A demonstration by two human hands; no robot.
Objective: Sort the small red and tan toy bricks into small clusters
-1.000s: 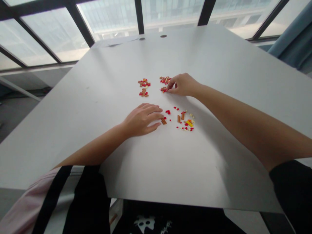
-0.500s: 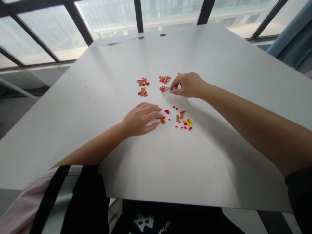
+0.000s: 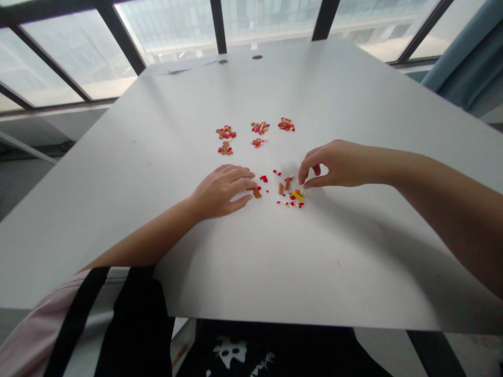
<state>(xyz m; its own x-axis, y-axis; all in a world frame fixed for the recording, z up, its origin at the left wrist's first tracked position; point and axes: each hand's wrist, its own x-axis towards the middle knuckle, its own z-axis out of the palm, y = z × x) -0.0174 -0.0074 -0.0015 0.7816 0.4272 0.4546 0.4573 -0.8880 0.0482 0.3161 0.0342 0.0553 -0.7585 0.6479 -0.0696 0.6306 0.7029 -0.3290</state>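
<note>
My left hand (image 3: 226,191) lies on the table with its fingers spread, holding nothing I can see. Its fingertips rest beside a brown toy brick (image 3: 257,193) and a few small red ones. To the right, my right hand (image 3: 334,165) is lowered at the edge of a loose scatter of building bricks, thumb and fingertips drawn together. Whatever is between them is too small to make out. In that scatter are a yellow brick (image 3: 297,196), two ribbed brown bricks (image 3: 281,189) and several tiny red and cream pieces.
Farther back on the white table (image 3: 176,131) are small heaps of red and brown bricks: a left heap (image 3: 226,132), a lower left heap (image 3: 225,148), a middle heap (image 3: 260,127), a smaller heap (image 3: 258,142) and a right heap (image 3: 286,124). Windows stand behind.
My right hand has come back from the heaps toward me and to the right, down to the loose bricks. The right heap is now uncovered. My left hand has stayed put.
</note>
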